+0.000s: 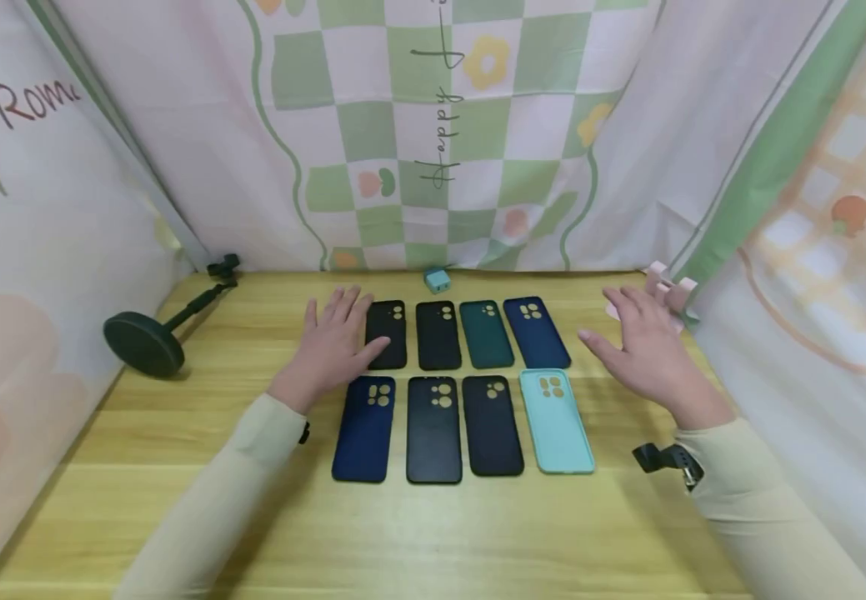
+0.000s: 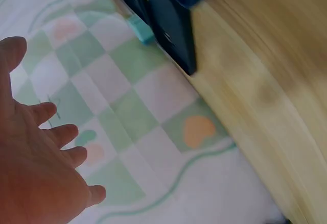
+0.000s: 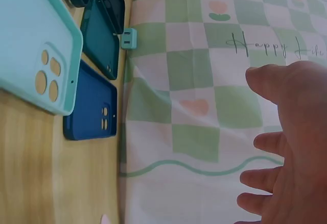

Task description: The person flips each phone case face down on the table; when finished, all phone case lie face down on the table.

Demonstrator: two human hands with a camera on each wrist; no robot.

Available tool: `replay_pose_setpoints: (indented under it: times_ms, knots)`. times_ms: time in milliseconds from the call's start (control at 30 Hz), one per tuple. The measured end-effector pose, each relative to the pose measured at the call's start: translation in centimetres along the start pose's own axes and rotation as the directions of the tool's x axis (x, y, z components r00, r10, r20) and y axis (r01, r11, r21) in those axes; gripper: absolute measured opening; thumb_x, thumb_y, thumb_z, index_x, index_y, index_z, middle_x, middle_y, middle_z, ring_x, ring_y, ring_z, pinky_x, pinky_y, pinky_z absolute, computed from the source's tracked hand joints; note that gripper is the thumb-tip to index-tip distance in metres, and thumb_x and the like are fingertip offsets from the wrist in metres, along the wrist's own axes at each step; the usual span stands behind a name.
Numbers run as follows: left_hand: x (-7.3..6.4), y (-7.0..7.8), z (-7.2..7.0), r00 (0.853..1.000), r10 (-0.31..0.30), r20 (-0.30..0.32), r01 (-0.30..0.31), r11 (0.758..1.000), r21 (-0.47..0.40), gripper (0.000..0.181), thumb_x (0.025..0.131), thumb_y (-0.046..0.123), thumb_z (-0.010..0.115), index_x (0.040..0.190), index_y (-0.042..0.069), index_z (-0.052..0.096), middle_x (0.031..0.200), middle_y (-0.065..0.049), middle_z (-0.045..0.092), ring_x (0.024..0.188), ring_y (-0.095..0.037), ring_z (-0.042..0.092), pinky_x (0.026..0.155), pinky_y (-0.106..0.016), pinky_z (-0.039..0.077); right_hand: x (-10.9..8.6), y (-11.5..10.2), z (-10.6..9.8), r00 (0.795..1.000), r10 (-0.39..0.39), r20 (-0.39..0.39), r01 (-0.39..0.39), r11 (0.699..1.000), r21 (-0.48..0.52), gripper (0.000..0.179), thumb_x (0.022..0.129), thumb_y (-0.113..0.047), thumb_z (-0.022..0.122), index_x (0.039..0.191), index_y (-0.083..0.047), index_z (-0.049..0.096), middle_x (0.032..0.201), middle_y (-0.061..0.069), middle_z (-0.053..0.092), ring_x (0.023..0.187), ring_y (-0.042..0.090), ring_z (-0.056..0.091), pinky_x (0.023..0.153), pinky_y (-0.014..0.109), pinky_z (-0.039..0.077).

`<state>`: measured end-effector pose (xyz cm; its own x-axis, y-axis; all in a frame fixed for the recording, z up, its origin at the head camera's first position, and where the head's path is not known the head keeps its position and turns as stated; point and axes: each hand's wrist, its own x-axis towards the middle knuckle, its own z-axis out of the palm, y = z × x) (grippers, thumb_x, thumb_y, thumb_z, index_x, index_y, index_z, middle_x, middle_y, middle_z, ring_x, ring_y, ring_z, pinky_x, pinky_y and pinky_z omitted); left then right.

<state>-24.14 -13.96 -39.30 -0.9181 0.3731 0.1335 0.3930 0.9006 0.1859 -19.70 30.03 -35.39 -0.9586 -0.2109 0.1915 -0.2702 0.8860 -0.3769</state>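
Note:
Two rows of phone cases lie on the wooden table. In the back row are a black case (image 1: 397, 348), another black case (image 1: 438, 337), a dark green case (image 1: 487, 335) and a blue case (image 1: 537, 333). The front row has a navy case (image 1: 364, 433), a dark case (image 1: 434, 437), a black case (image 1: 493, 429) and a light turquoise case (image 1: 558, 425). My left hand (image 1: 331, 342), fingers spread, hovers by the leftmost back case and covers part of it in the head view. My right hand (image 1: 646, 354) is held, fingers extended, right of the blue case. Neither holds anything.
A small turquoise charger block (image 1: 437, 280) stands behind the back row. At the left is a black stand with a round base (image 1: 144, 343). A pink holder (image 1: 668, 292) sits beyond my right hand. Patterned curtains (image 1: 463, 125) enclose the table (image 1: 433, 542).

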Motion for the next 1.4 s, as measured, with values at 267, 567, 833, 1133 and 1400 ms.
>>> replay_pose_setpoints:
  times_ms: [267, 567, 833, 1133, 1400]
  knots:
    - [1.3, 4.2, 0.9, 0.995, 0.098, 0.016, -0.098, 0.994, -0.047, 0.069, 0.100, 0.056, 0.042, 0.154, 0.016, 0.028, 0.159, -0.011, 0.023, 0.147, -0.033, 0.014, 0.113, -0.062, 0.008, -0.6, 1.1, 0.3, 0.999, -0.034, -0.025, 0.035, 0.997, 0.066, 0.072, 0.099, -0.039, 0.057, 0.146, 0.007, 0.029, 0.147, 0.034, 0.030, 0.135, 0.053, 0.026, 0.103, 0.068, 0.024]
    - [2.5, 9.8, 2.5, 0.978, 0.200, 0.058, -0.198, 0.979, -0.048, 0.063, 0.100, 0.053, 0.046, 0.151, 0.019, 0.035, 0.155, -0.007, 0.031, 0.141, -0.032, 0.028, 0.112, -0.059, 0.019, -1.2, 1.8, 0.8, 0.999, 0.031, 0.042, -0.035, 0.994, 0.103, 0.076, 0.099, -0.045, 0.054, 0.148, 0.006, 0.027, 0.144, 0.037, 0.035, 0.129, 0.055, 0.035, 0.100, 0.068, 0.030]
    - [2.4, 15.4, 5.0, 0.919, 0.364, 0.148, -0.363, 0.931, -0.034, 0.054, 0.099, 0.054, 0.046, 0.142, 0.022, 0.050, 0.139, 0.000, 0.052, 0.125, -0.023, 0.043, 0.101, -0.047, 0.037, -1.6, 2.5, 2.0, 0.990, 0.064, 0.125, -0.081, 0.987, 0.136, 0.075, 0.100, -0.046, 0.051, 0.149, 0.006, 0.027, 0.138, 0.037, 0.042, 0.121, 0.055, 0.044, 0.096, 0.066, 0.036]
    - [1.7, 19.7, 6.2, 0.819, 0.511, 0.260, -0.508, 0.857, -0.085, 0.034, 0.096, 0.044, 0.060, 0.122, 0.022, 0.066, 0.111, 0.009, 0.067, 0.100, -0.009, 0.059, 0.087, -0.028, 0.047, -1.3, 2.3, 4.2, 0.965, 0.115, 0.237, -0.156, 0.974, 0.163, 0.056, 0.097, -0.034, 0.061, 0.137, 0.002, 0.047, 0.110, 0.020, 0.065, 0.093, 0.031, 0.065, 0.074, 0.043, 0.055]
    - [1.5, 21.3, 7.1, 0.772, 0.525, 0.359, -0.509, 0.848, -0.148, 0.025, 0.094, 0.037, 0.067, 0.115, 0.025, 0.068, 0.095, 0.013, 0.066, 0.075, 0.001, 0.057, 0.066, -0.018, 0.047, -0.8, 2.4, 5.5, 0.939, 0.063, 0.339, -0.109, 0.987, 0.120, 0.031, 0.094, -0.022, 0.062, 0.116, -0.001, 0.062, 0.088, 0.006, 0.065, 0.076, 0.019, 0.058, 0.065, 0.035, 0.048]
